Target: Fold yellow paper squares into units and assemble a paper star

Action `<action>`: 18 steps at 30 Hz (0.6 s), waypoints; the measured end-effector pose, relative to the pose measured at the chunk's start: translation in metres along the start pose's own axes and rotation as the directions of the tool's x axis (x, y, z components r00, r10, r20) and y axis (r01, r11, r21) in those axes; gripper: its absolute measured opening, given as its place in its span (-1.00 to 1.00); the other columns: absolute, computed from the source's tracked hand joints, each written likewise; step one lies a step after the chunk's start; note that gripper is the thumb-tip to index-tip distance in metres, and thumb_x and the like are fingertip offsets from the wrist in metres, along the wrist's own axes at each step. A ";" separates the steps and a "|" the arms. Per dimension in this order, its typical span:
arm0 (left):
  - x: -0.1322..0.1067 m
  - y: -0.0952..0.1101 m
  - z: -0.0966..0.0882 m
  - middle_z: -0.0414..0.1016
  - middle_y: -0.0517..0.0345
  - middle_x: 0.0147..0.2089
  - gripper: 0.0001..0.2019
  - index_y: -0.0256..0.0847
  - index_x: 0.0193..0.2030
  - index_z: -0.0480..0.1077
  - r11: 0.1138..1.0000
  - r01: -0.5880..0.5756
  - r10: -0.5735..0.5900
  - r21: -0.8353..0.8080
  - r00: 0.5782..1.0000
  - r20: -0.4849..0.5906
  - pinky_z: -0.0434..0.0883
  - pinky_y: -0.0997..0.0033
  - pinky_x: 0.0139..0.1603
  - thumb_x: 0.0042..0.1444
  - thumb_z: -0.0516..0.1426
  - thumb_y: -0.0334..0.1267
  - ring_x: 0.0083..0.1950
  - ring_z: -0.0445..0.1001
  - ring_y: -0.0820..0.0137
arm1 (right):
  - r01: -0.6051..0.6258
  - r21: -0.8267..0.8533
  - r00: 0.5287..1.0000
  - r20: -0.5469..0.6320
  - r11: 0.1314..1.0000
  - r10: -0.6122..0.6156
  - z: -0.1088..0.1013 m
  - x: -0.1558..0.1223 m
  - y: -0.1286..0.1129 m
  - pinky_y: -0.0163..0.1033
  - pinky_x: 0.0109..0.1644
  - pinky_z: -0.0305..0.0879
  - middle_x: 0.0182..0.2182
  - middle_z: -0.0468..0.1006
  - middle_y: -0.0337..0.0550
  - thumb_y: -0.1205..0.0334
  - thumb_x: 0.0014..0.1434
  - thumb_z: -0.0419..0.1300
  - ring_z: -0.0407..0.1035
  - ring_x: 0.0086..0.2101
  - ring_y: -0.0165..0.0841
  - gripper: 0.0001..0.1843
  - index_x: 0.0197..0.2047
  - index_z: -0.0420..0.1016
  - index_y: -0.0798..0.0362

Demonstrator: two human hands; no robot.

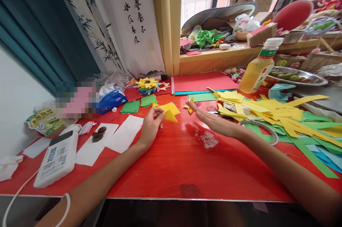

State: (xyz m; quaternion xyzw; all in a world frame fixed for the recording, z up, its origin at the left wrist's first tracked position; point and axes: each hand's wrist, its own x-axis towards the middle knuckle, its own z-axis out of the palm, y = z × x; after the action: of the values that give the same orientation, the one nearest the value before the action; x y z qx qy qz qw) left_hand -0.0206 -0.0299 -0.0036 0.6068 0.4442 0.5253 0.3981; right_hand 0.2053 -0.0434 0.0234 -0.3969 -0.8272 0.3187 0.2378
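Observation:
My left hand (151, 124) is closed in a pinch on a folded yellow paper piece (170, 115) just above the red table (171, 163). A flat yellow square (171, 107) lies right behind it. My right hand (213, 120) is open, fingers stretched out flat and pointing left, hovering over the table. Its fingertips are close to a small folded yellow piece (190, 107). Nothing is in the right hand.
Yellow and green paper scraps (280, 113) are heaped at the right, with a tape ring (263, 129). Green squares (139, 104), a paper flower (146, 85), red sheets (203, 81), a juice bottle (258, 68), a white power bank (57, 157) and white papers (125, 132) surround the hands.

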 end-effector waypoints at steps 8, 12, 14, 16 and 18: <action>0.000 0.001 0.000 0.30 0.24 -0.40 -0.87 -0.20 -0.30 0.23 1.000 0.022 -0.021 -0.012 1.000 0.016 0.16 0.62 -0.63 0.02 0.03 -0.21 -0.64 0.18 0.66 | -0.009 0.048 0.966 -0.258 0.999 0.021 -0.015 0.001 -0.002 -0.07 0.20 -0.18 0.21 -0.20 -0.41 -0.02 0.21 -0.35 -0.26 0.17 -0.34 -0.51 0.21 -0.27 -0.23; -0.002 -0.001 0.001 0.29 0.25 -0.41 -0.87 -0.20 -0.30 0.23 1.000 0.013 -0.013 -0.012 1.000 0.019 0.18 0.61 -0.63 0.02 0.03 -0.22 -0.63 0.19 0.64 | -0.010 -0.112 0.947 -0.321 0.994 -0.026 -0.007 0.005 0.000 -0.06 0.17 -0.03 0.19 -0.07 -0.33 0.02 0.21 -0.24 -0.14 0.15 -0.30 -0.52 0.20 -0.19 -0.22; -0.002 -0.002 0.000 0.28 0.25 -0.42 -0.88 -0.19 -0.29 0.23 1.000 0.001 -0.001 0.002 1.000 0.002 0.19 0.60 -0.62 0.03 0.02 -0.22 -0.61 0.21 0.63 | 0.002 -0.224 0.948 -0.310 0.975 -0.073 -0.004 0.006 0.000 -0.04 0.14 0.03 0.17 0.00 -0.26 0.07 0.21 -0.18 -0.06 0.14 -0.28 -0.52 0.20 -0.12 -0.17; 0.001 0.001 -0.003 0.27 0.25 -0.43 -0.89 -0.19 -0.29 0.23 0.999 -0.030 0.031 0.036 0.999 -0.028 0.21 0.59 -0.59 0.05 0.01 -0.23 -0.58 0.24 0.61 | 0.042 -0.319 0.951 -0.277 0.947 -0.136 -0.002 0.006 0.001 -0.06 0.11 0.09 0.13 0.12 -0.19 0.13 0.21 -0.14 0.05 0.09 -0.28 -0.56 0.16 0.01 -0.11; 0.008 0.008 -0.010 0.27 0.25 -0.45 -0.90 -0.19 -0.29 0.24 0.993 -0.092 0.098 0.080 0.992 -0.080 0.24 0.58 -0.56 0.05 0.01 -0.25 -0.54 0.26 0.59 | 0.075 -0.377 0.949 -0.259 0.923 -0.183 0.001 0.007 0.003 -0.10 0.05 0.17 0.05 0.26 -0.14 0.19 0.20 -0.12 0.16 0.02 -0.30 -0.62 0.10 0.15 -0.05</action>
State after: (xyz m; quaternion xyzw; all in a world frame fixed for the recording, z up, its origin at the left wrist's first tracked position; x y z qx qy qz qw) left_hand -0.0294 -0.0243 0.0081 0.6195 0.4506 0.5513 0.3304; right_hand 0.2022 -0.0370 0.0216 -0.4203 -0.8525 0.0829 0.2994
